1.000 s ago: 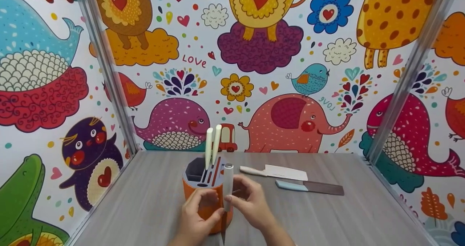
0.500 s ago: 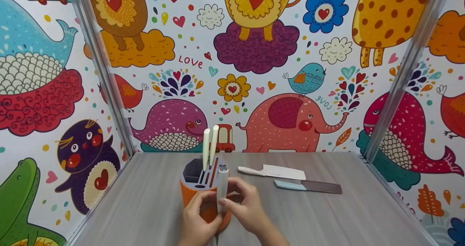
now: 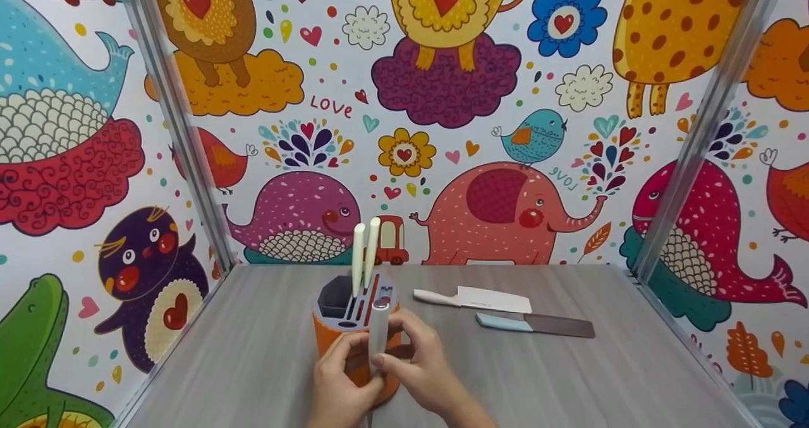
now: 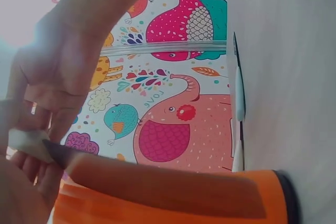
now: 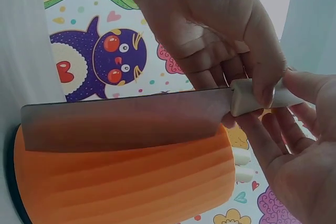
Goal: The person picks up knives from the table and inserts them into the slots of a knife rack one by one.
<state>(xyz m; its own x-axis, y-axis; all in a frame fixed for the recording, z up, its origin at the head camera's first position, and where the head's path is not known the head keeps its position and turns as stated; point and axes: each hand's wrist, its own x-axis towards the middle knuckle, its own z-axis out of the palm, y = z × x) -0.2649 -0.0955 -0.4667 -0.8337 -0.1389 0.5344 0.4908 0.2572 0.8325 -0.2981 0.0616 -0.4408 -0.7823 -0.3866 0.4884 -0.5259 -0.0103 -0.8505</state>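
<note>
Both hands hold a kitchen knife (image 3: 379, 330) upright, light handle up and broad, square-ended blade (image 5: 126, 124) down, in front of an orange knife block (image 3: 321, 341). My left hand (image 3: 338, 377) pinches the lower handle near the blade, as the right wrist view shows. Higher up, the thumb and fingers of my right hand (image 3: 420, 368) grip the same handle (image 5: 252, 97). From the left wrist side, the blade (image 4: 157, 184) overlaps the block's orange wall (image 4: 273, 182). The block's grey slotted top bears two cream-handled pieces (image 3: 358, 257), and its right slots are partly behind the held handle.
To the right of the block, a white-handled cleaver (image 3: 493, 298) lies on the grey table (image 3: 240, 352). Just in front of it is a second knife (image 3: 559, 325) with a pale blue handle and dark blade. Printed walls (image 3: 468, 213) enclose the table's back and sides.
The held knife and both hands have shifted left and the handle top has come lower, in front of the block's right side. The head view has also turned slightly. The other knives stay put.
</note>
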